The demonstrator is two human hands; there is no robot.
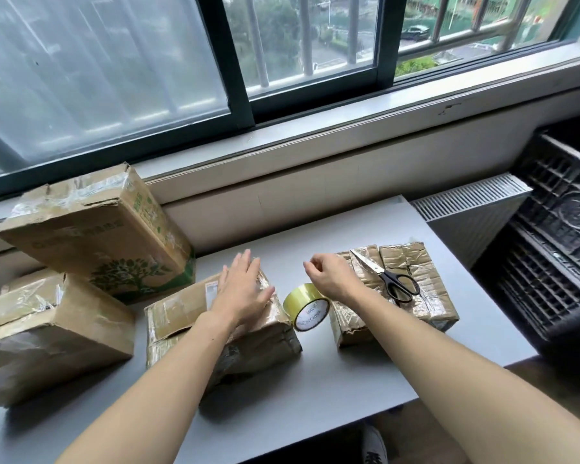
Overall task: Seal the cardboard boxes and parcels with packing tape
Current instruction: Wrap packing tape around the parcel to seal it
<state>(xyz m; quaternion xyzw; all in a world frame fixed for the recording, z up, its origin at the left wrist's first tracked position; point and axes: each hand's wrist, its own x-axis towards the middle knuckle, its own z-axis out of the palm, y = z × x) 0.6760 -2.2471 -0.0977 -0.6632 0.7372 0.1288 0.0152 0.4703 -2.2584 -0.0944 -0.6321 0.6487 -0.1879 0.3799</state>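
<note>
Tape roll [306, 307] stands on edge. Left of it, left hand [245, 289] lies flat, fingers straight, on box [178, 316]. Above it, right hand [330, 276] pinches; whether it holds tape is unclear.

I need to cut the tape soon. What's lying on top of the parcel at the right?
Black-handled scissors lie on the parcel; the cardboard directly under them is hidden.

Daylight came through a dark-framed sliding window [114, 78] spanning 10 to 1 o'clock, with metal bars [355, 31] outside and a pale sill [349, 128] beneath it. A grey table [315, 380] stood against the wall below the sill. At 3 o'clock a white grille [466, 202] sat beside black crates [556, 246].
</note>
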